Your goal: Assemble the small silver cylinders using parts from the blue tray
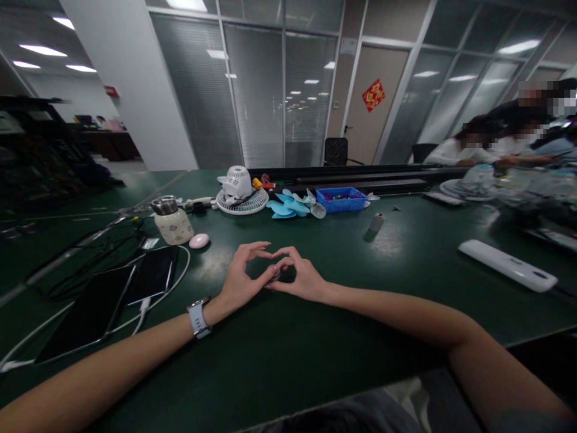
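My left hand (243, 276) and my right hand (300, 276) rest together on the dark green table (279, 355), fingertips meeting. Both pinch a small dark object (275, 275) between thumbs and forefingers; it is too small to name. A grey watch (197, 317) sits on my left wrist. Beyond the hands lie a dismantled white fan with its grille (240, 193), light blue fan blades (288, 205), a blue tray (341, 198) of small parts and a small grey cylinder (377, 222).
At left lie a dark tablet (90, 313), a phone (153, 273), white cables, a lidded cream cup (172, 221) and a pink oval object (199, 240). A white bar-shaped device (507, 265) lies at right. Other people sit at the far right end.
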`<state>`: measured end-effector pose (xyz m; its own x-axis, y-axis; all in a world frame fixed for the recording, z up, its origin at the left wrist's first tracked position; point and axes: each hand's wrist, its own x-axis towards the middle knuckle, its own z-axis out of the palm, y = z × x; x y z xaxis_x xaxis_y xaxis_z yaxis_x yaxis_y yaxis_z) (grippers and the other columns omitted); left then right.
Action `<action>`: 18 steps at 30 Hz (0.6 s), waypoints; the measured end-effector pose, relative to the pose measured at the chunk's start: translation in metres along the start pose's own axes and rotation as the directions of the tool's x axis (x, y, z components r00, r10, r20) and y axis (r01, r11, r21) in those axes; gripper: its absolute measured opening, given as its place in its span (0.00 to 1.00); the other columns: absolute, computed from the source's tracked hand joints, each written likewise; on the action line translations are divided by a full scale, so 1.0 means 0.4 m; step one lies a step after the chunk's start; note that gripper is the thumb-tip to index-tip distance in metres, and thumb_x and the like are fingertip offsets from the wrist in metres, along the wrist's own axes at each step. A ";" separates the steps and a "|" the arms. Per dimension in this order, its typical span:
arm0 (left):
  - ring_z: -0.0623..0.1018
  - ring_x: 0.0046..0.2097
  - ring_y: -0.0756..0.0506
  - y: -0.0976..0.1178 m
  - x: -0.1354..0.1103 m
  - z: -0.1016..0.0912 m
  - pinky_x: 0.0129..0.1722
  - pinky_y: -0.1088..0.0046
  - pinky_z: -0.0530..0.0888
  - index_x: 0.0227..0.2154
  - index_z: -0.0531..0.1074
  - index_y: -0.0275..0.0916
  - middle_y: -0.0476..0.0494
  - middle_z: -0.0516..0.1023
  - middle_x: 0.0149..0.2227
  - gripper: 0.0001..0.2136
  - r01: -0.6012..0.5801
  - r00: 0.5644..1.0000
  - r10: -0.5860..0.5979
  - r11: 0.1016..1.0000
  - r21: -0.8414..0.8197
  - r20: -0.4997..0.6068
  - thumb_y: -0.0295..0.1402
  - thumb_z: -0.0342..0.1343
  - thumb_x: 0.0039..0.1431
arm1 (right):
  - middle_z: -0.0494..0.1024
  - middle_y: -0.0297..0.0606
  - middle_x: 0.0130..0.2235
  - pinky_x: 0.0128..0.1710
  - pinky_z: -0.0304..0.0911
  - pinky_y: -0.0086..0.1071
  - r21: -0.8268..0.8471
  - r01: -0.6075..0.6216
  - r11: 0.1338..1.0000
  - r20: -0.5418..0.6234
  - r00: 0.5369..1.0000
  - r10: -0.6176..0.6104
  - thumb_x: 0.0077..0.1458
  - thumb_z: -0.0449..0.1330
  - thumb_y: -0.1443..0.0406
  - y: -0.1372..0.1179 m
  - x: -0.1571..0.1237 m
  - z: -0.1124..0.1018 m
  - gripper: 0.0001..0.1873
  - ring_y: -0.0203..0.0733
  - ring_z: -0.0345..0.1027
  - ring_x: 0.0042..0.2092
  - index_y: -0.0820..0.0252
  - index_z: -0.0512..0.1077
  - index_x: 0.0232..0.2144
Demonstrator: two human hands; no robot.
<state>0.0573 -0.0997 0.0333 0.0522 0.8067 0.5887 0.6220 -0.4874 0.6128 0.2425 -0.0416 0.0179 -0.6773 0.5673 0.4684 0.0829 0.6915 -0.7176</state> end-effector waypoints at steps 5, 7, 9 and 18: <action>0.78 0.50 0.39 0.030 -0.002 0.003 0.54 0.51 0.70 0.52 0.63 0.42 0.44 0.80 0.36 0.24 0.075 0.996 -0.075 0.997 -0.002 -0.047 0.40 0.62 0.53 | 0.78 0.34 0.39 0.42 0.69 0.37 0.009 -0.025 1.000 -0.012 1.000 0.026 0.47 0.68 0.57 0.003 -0.007 0.008 0.36 0.42 0.75 0.41 0.54 0.53 0.52; 0.79 0.47 0.39 0.041 -0.004 -0.004 0.51 0.54 0.73 0.52 0.62 0.42 0.44 0.80 0.37 0.26 0.105 0.989 -0.107 0.994 -0.021 -0.102 0.42 0.62 0.52 | 0.78 0.34 0.39 0.42 0.69 0.37 0.003 -0.029 1.000 -0.008 1.000 0.029 0.47 0.68 0.57 0.003 -0.007 0.007 0.37 0.42 0.75 0.41 0.54 0.53 0.53; 0.80 0.45 0.40 0.041 -0.010 -0.018 0.49 0.56 0.76 0.54 0.61 0.42 0.44 0.79 0.38 0.28 0.142 0.977 -0.146 0.989 -0.036 -0.157 0.44 0.62 0.51 | 0.78 0.35 0.40 0.42 0.69 0.37 -0.008 -0.029 1.000 -0.006 1.000 0.029 0.47 0.68 0.56 0.001 -0.007 0.005 0.37 0.43 0.75 0.41 0.54 0.54 0.53; 0.80 0.48 0.38 -0.057 -0.056 -0.039 0.47 0.57 0.76 0.56 0.63 0.45 0.40 0.78 0.50 0.26 0.334 0.923 -0.320 0.942 -0.033 0.214 0.45 0.58 0.55 | 0.77 0.37 0.44 0.41 0.69 0.36 -0.130 -0.026 0.991 0.049 0.998 0.032 0.47 0.68 0.57 -0.020 -0.004 -0.003 0.32 0.42 0.73 0.41 0.54 0.62 0.52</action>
<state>0.0298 -0.1120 0.0143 0.0166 0.9721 0.2341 0.5779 -0.2004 0.7911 0.2439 -0.0476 0.0235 -0.7095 0.5666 0.4191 0.1948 0.7292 -0.6560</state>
